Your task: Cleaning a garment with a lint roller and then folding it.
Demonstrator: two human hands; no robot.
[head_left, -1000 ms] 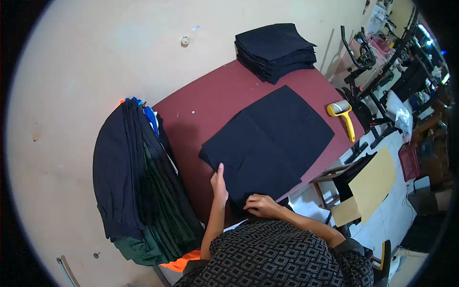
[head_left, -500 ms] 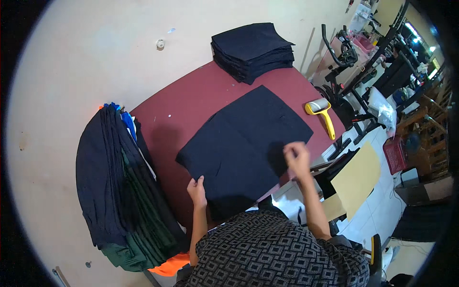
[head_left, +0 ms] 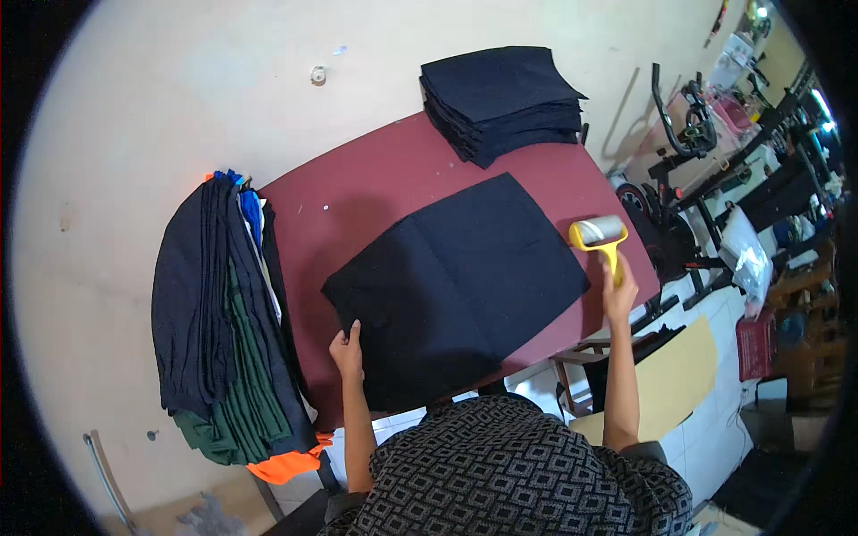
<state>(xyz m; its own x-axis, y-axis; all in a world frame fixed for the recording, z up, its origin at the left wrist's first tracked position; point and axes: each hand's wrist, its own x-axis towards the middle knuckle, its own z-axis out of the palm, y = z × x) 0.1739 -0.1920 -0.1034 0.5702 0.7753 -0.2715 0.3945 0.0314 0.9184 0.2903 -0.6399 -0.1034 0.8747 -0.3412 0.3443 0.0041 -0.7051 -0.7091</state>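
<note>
A black fabric piece [head_left: 465, 281] lies spread on the maroon table [head_left: 357, 210], with a faint crease down its middle. At its near left edge my left hand [head_left: 346, 351] is closed on the fabric, thumb on top; the fingers are partly hidden. To the right of the cloth, my right hand [head_left: 619, 293] is wrapped round the yellow handle of a lint roller [head_left: 599, 230]. Its pale roll points away from me, over the table's right side and apart from the fabric.
A stack of folded black fabric [head_left: 500, 94] sits at the table's far edge against the wall. Dark, green and orange garments [head_left: 214, 313] hang over the left edge. Beyond the right edge stand an exercise bike [head_left: 679, 134] and a yellowish board [head_left: 688, 357].
My right hand has moved right from above the fabric and taken hold of the lint roller's handle. The left hand still holds the fabric's edge. The view has shifted slightly.
</note>
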